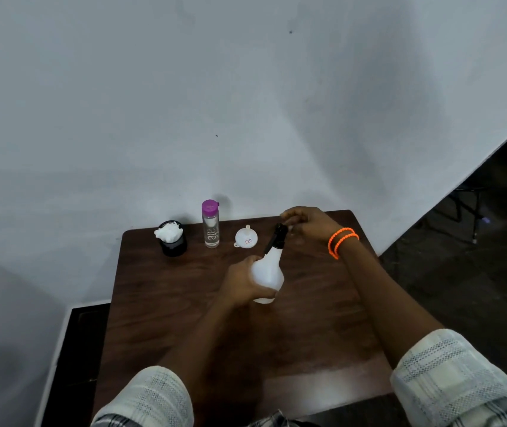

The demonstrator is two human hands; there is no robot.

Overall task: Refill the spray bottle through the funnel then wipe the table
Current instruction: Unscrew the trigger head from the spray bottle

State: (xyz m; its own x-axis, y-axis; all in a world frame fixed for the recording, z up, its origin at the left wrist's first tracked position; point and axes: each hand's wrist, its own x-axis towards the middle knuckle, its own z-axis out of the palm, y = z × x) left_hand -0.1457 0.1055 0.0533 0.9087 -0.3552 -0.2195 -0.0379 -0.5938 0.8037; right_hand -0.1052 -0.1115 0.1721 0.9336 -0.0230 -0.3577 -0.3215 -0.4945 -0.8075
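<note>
A white spray bottle (269,274) with a black spray head stands near the middle of the dark wooden table (184,318). My left hand (243,285) grips its round body from the left. My right hand (307,224), with orange bands at the wrist, has its fingers curled at the black spray head (276,237); the fingertips are partly hidden. A small white funnel (246,237) lies upside down behind the bottle. Left of the funnel stands a clear water bottle (211,224) with a purple cap. A black cup holding white tissue (171,237) sits at the far left.
A white wall rises right behind the table's far edge. Dark floor shows to the right and at the lower left. A dark chair frame (468,204) stands at the far right.
</note>
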